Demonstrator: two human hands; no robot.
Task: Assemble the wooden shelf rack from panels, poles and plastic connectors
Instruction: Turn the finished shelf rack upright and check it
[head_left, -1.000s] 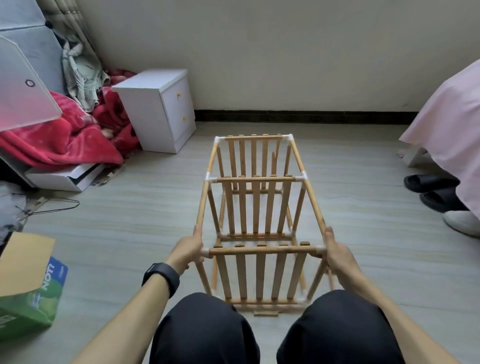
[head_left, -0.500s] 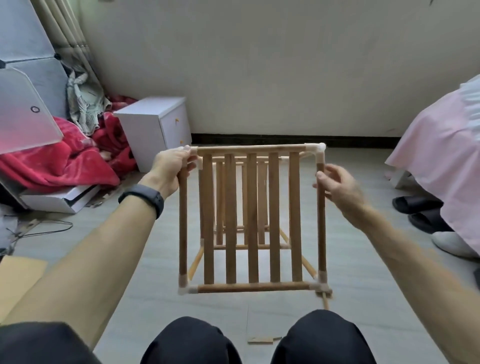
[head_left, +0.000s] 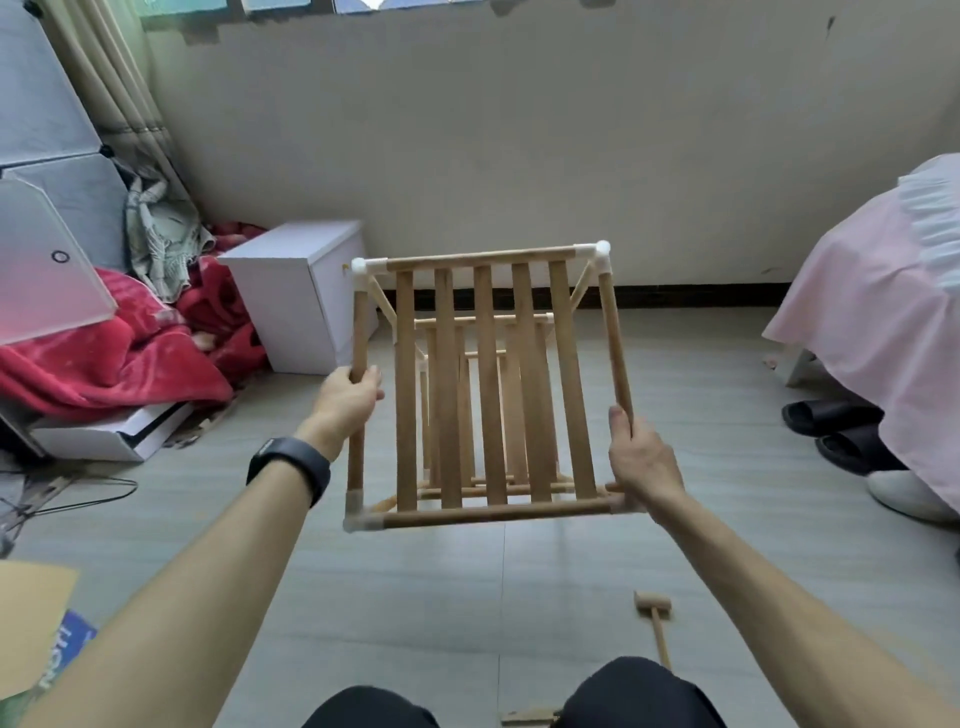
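Note:
The assembled wooden shelf rack (head_left: 488, 384) hangs in the air in front of me, its slatted end panel facing me and the further tiers receding behind it. White plastic connectors (head_left: 601, 249) cap the corners. My left hand (head_left: 345, 402) grips the left pole about halfway down. My right hand (head_left: 641, 460) grips the right pole low down, near the bottom corner. A small wooden mallet (head_left: 655, 621) lies on the floor below the rack, near my right knee.
A white bedside cabinet (head_left: 306, 304) stands at the back left beside a heap of red blankets (head_left: 104, 358). A pink-covered bed (head_left: 883, 322) with slippers (head_left: 836, 423) under it fills the right. A cardboard box (head_left: 36, 634) sits at the lower left.
The rack was lifted off the floor and tipped so its end panel faces me. Both hands slid from the top corners down along the side poles. The view rose.

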